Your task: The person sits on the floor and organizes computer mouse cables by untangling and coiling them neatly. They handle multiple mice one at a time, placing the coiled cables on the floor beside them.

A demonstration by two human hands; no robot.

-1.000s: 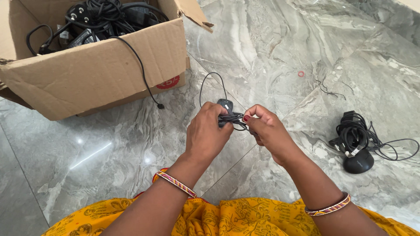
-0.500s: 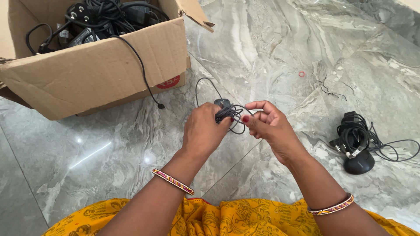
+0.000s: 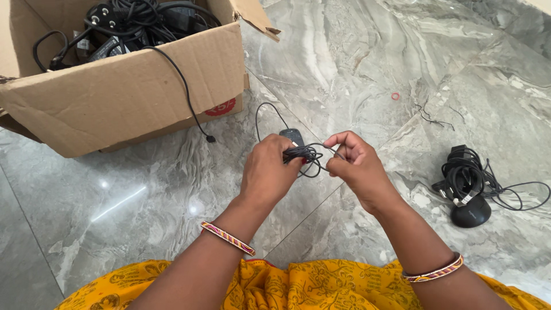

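My left hand (image 3: pixel 268 171) grips a small dark computer mouse (image 3: pixel 292 136) with its thin black cable (image 3: pixel 303 155) bundled in loops against it. My right hand (image 3: pixel 354 166) pinches a strand of that cable just right of the bundle, fingers curled around it. A loose loop of the cable (image 3: pixel 265 113) arcs up above the mouse over the floor. Both hands are held above the grey marble floor, close together, with bangles on both wrists.
An open cardboard box (image 3: pixel 132 95) at the upper left holds tangled black cables and plugs, one cord hanging over its front. A second black mouse with a coiled cable (image 3: pixel 468 186) lies on the floor at right. A small red ring (image 3: pixel 395 96) and bits of wire (image 3: pixel 430 117) lie farther off.
My right hand has drawn the cable strand round the bundle and closed on it again. The loose loop above the mouse has become smaller and shifted left.
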